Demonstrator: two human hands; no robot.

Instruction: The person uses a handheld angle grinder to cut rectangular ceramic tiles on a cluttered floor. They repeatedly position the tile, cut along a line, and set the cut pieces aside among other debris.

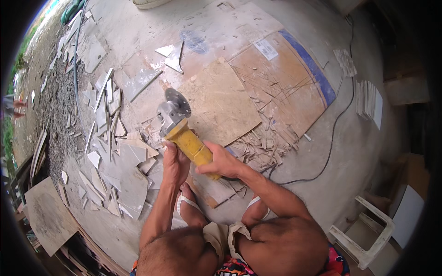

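A yellow angle grinder (pixel 189 143) with a grey metal head is raised in front of me, tilted with its head to the far left. Its cutting disc (pixel 177 102) has a notched rim and shows no blur. My left hand (pixel 176 162) holds the body from below near the head, its thumb at the side. Around the rear of the body my right hand (pixel 220 160) is closed; some of its fingers are hidden. Below the tool, a dusty square tile (pixel 221 103) rests on a flattened cardboard sheet (pixel 294 76).
Broken tile pieces (pixel 133 156) litter the floor at left. Thin offcuts (pixel 262 145) lie at the cardboard's near edge. A black cord (pixel 329 152) curves along the right, past a stack of tiles (pixel 368 103). A white plastic stool (pixel 363 234) lies at the near right.
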